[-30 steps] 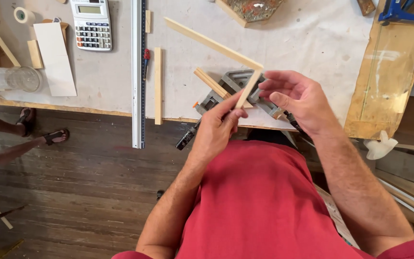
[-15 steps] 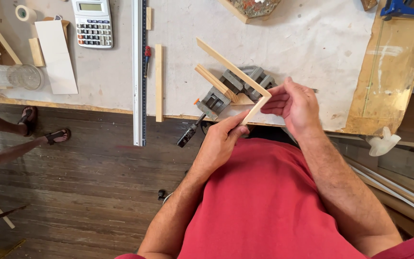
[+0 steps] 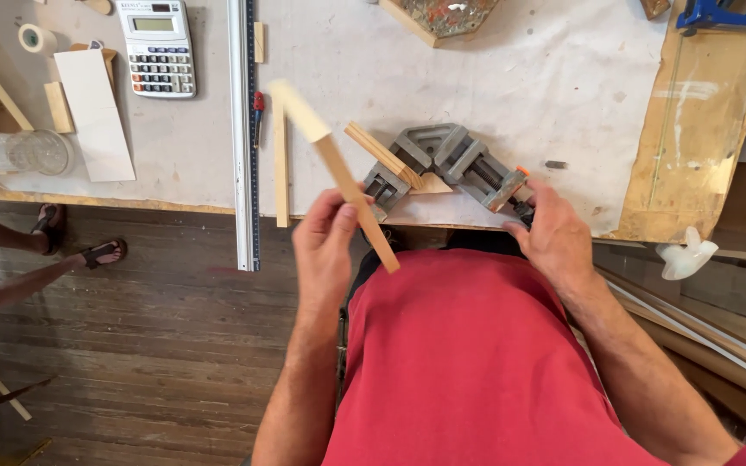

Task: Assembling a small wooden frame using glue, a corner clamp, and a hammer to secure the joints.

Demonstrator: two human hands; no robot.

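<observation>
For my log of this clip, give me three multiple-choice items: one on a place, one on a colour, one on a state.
1. Where does the calculator lie?
A. left of the long metal ruler
B. on the corner clamp
C. on the floor

2. What colour is the person's shirt?
A. blue
B. red
C. white

3. What does the left hand hold?
A. nothing
B. a tape roll
C. a wooden strip, lifted off the bench

Answers: 1 A, it sits left of the ruler; 2 B, plainly red; 3 C, fingers pinch the strip while the right hand is at the clamp's handle.
</observation>
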